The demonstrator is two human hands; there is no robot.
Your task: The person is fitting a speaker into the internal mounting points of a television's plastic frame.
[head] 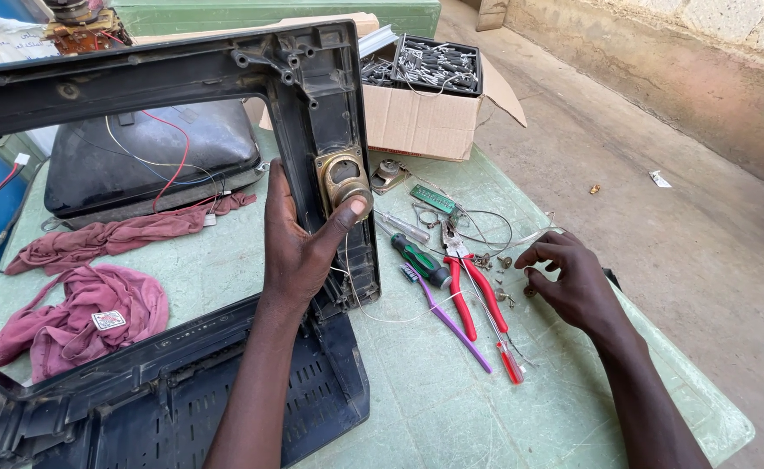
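Firmly wrapped around the upright side bar of a black plastic television frame, left hand, thumb pressed on the small brass-coloured speaker set in that bar. Loosely curled and holding nothing visible, right hand, fingertips hovering over small screws on the green table. Between the hands, red-handled pliers, a green-and-black screwdriver and a purple-handled tool, lying close together. Further back, an open cardboard box of metal parts. Off to the left, a dark picture tube with red and white wires, beside crumpled maroon cloth.
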